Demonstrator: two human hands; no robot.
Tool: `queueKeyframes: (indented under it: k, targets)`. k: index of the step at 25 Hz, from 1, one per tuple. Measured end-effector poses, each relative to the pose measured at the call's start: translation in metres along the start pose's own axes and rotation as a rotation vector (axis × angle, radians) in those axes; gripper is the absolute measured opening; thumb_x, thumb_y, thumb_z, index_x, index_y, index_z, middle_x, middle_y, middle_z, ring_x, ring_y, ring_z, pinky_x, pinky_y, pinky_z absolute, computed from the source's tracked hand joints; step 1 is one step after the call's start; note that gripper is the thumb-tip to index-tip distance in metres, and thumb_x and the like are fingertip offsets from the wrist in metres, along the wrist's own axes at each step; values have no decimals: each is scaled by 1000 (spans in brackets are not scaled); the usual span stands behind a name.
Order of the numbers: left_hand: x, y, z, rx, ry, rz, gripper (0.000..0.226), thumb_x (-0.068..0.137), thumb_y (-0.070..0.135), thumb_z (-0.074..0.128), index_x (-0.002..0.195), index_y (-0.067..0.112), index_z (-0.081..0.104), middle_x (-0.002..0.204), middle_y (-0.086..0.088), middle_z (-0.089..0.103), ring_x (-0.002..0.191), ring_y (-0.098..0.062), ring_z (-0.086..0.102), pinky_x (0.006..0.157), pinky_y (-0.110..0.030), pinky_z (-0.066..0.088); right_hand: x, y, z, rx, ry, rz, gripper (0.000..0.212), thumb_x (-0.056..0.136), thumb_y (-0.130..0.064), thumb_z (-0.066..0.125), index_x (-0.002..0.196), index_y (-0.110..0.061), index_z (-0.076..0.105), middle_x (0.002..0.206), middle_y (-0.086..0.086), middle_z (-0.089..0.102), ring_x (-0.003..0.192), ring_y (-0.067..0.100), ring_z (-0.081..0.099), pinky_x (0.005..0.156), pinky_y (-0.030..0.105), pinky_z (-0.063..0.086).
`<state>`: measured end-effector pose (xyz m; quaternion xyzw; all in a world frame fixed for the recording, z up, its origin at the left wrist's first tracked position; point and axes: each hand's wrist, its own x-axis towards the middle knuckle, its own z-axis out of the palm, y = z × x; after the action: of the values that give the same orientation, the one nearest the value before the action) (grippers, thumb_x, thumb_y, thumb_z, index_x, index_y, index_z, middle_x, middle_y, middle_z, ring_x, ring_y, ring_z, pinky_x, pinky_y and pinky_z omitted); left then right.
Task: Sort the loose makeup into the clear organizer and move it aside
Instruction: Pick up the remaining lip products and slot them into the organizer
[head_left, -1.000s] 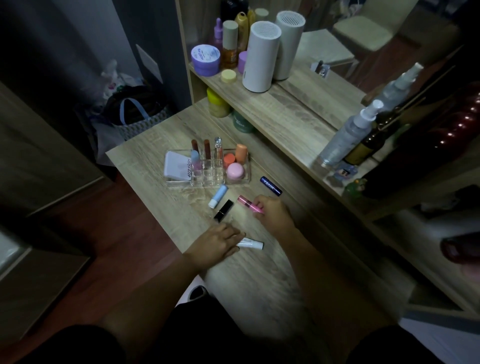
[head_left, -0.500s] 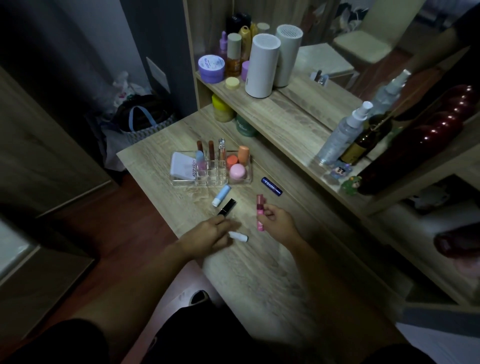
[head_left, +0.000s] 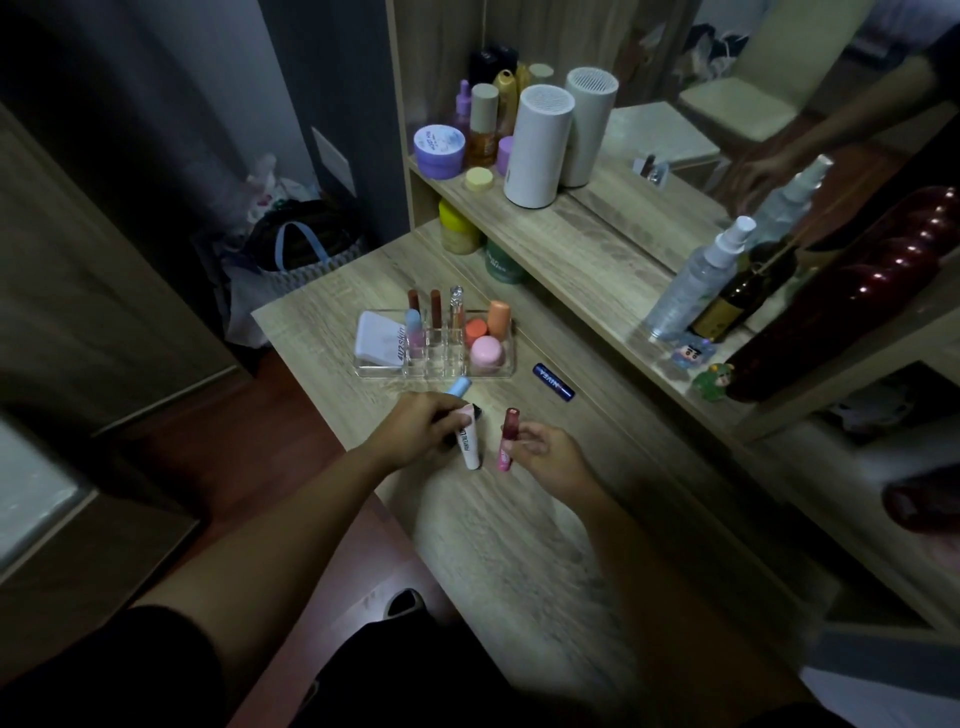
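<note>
With the left hand (head_left: 415, 431) clamped on a white tube (head_left: 470, 441) and the right hand (head_left: 545, 449) pinching a pink tube (head_left: 506, 439) near the tabletop's middle, either could topple the upright lipsticks (head_left: 435, 312) in the crowded clear organizer (head_left: 434, 343) toward the far-left corner.

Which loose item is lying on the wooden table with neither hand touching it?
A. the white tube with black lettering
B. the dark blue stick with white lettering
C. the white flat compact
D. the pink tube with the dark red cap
B: the dark blue stick with white lettering lies alone on the wooden table, right of the clear plastic organizer, while the left hand holds the white tube and the right hand holds the pink tube.
</note>
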<state>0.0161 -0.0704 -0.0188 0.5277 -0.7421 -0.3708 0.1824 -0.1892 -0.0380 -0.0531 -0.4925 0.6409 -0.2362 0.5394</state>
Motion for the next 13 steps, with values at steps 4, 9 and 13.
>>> queueKeyframes:
  k: [4, 9, 13]
  targets:
    - [15, 7, -25, 85, 64, 52, 18, 90, 18, 60, 103, 8, 65, 85, -11, 70, 77, -21, 62, 65, -27, 39, 7, -23, -3, 84, 77, -79, 37, 86, -15, 65, 121, -18, 54, 103, -3, 65, 93, 11, 62, 71, 19, 48]
    - [41, 15, -72, 241, 207, 172, 16, 89, 15, 61, 93, 3, 70, 85, -14, 68, 79, -26, 61, 68, -26, 38, 26, -64, -2, 145, 150, -233, 16, 88, -23, 62, 103, -29, 65, 91, -12, 67, 81, -2, 65, 65, 14, 51]
    - [59, 17, -92, 292, 297, 208, 15, 86, 16, 64, 91, 4, 72, 82, -17, 70, 76, -27, 62, 68, -31, 44, 49, -89, 1, 207, 238, -301, 28, 87, -10, 63, 96, -37, 64, 84, -15, 70, 77, -5, 67, 73, 23, 58]
